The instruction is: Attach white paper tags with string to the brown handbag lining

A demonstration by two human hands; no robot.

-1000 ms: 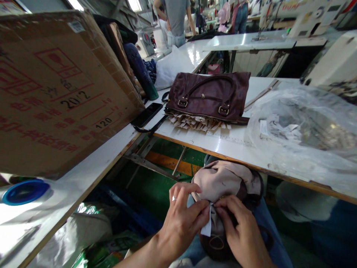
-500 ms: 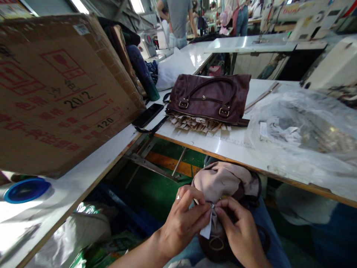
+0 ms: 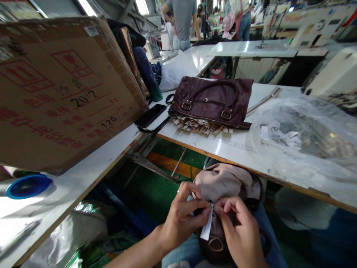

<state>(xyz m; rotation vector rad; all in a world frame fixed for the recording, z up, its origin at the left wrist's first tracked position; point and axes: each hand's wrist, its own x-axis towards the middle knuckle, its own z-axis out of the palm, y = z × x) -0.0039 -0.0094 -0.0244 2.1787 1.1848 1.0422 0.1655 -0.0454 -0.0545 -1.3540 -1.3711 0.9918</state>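
On my lap lies a bag turned partly inside out, its beige lining [image 3: 223,182] bunched up and a dark brown leather part [image 3: 212,250] showing below. My left hand [image 3: 185,217] is closed in a pinch at the upper end of a narrow white strip [image 3: 206,227], which hangs down over the fabric. Close against it, my right hand [image 3: 238,225] pinches the gathered lining at the same spot. The fingertips almost meet, and they hide the exact point of hold. A thin loop lies on the leather just under the strip.
A brown leather handbag [image 3: 212,98] stuffed with paper lies on the white table [image 3: 189,140]. Beside it are a phone [image 3: 150,115] and a large cardboard box [image 3: 64,100]. To the right sits a clear plastic bag [image 3: 306,137] of small parts. Sewing machines and people stand behind.
The view has shifted slightly. Both hands stay at the same spot on the bag, with small finger movements; the white strip hangs a little more narrowly turned.
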